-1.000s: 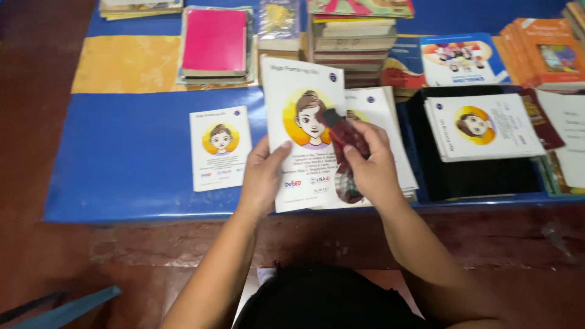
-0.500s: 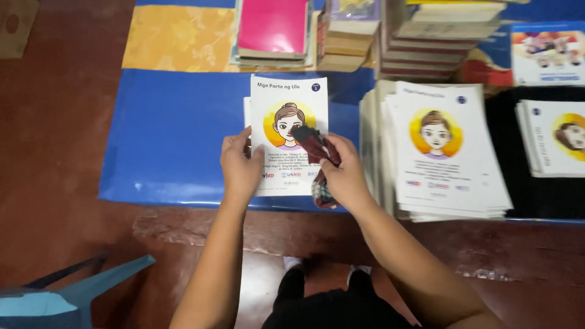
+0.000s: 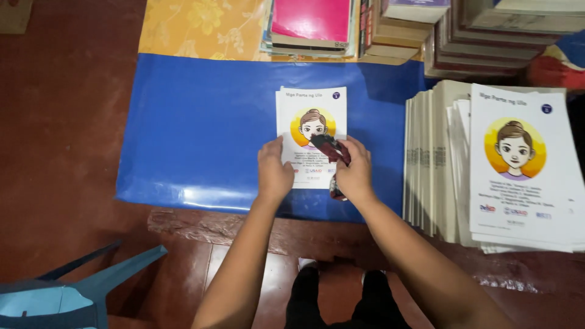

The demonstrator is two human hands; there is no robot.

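A thin white booklet (image 3: 311, 135) lay flat on the blue sheet (image 3: 201, 128) that covered the bench, a little left of the middle of the view. Its cover faced up and stood upright to the viewer, and it showed a drawn face with brown hair in a bun inside a yellow-orange circle, a small dark round mark in the top right corner, and some lines of small print below. More white edges showed under its top and left sides, so it seemed to lie on other copies. A small dark red and black object (image 3: 333, 153) rested across its lower right part; what it was could not be told.
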